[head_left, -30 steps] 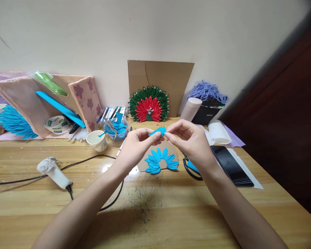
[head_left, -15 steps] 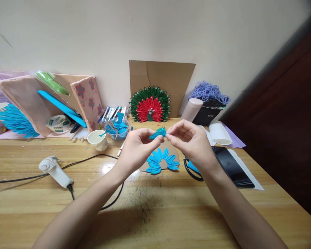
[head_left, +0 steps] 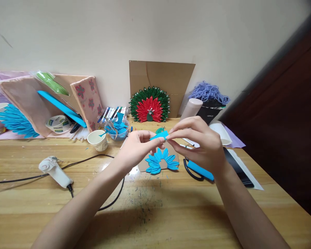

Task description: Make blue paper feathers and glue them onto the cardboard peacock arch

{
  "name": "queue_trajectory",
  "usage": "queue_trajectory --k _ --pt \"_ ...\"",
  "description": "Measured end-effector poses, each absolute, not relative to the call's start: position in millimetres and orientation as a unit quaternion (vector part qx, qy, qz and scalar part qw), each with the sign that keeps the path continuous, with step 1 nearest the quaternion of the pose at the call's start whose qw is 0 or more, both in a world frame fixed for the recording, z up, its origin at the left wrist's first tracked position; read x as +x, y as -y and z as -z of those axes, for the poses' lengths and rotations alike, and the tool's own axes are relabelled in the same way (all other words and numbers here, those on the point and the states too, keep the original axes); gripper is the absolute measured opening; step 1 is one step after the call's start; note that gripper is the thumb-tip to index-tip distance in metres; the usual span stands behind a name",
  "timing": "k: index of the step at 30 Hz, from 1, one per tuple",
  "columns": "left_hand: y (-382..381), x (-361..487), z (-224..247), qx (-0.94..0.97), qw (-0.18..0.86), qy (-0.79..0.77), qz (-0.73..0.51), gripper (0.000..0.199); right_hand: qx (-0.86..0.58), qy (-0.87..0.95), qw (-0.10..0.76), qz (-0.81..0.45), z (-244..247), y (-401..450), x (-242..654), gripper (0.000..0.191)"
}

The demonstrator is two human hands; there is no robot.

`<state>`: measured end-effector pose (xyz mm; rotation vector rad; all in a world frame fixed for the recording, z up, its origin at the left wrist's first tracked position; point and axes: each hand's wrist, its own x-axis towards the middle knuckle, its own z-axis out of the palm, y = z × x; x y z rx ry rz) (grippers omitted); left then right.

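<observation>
Between the thumb and fingers of my left hand point(head_left: 136, 147) is a small blue crepe-paper petal point(head_left: 160, 135), held above the table. My right hand point(head_left: 202, 141) pinches its right end with the fingertips, its fingers stretched fairly straight. Just below lies a cardboard disc point(head_left: 173, 147) with several blue petals point(head_left: 153, 163) arranged on it in a half ring. A small green piece point(head_left: 160, 130) shows just behind the held petal, partly hidden by it.
At the back, a green and red peacock point(head_left: 150, 107) leans on cardboard point(head_left: 168, 76). Left are a paper cup point(head_left: 98, 141), a tub of blue scraps point(head_left: 119, 129) and a white corded device point(head_left: 55, 171). Blue-handled scissors point(head_left: 199, 170) lie right, near a tablet point(head_left: 238, 169).
My right hand has shifted slightly right and its fingers have straightened. The petal has turned to show a smoother face, and the green piece now appears separate behind it.
</observation>
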<state>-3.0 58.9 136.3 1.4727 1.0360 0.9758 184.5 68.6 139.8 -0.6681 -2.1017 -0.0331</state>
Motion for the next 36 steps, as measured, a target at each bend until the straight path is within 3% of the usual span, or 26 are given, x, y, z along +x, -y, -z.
queue_trajectory --k 5,12,17,27,36 --pt "-59.4 -1.1 -133.5 0.596 0.56 -0.413 -0.401 0.024 -0.26 0.856 0.444 0.049 -138.6 -69.1 182.5 0.014" --pt "-54.9 3.6 -132.8 0.637 0.454 -0.412 -0.468 0.024 -0.312 0.834 0.454 -0.028 -138.1 -68.9 180.4 0.006" --pt "-55.2 2.8 -128.5 0.649 0.465 -0.404 -0.446 0.019 -0.311 0.827 0.463 -0.072 -135.6 -70.4 177.8 0.005" --pt "-54.0 0.9 -135.3 0.625 0.492 -0.414 -0.442 0.015 -0.252 0.851 0.455 0.074 -134.5 -69.9 176.9 0.013" --pt "-56.6 0.4 -136.4 0.588 0.536 -0.429 -0.428 0.014 -0.243 0.867 0.421 0.112 -133.9 -67.3 179.3 0.015"
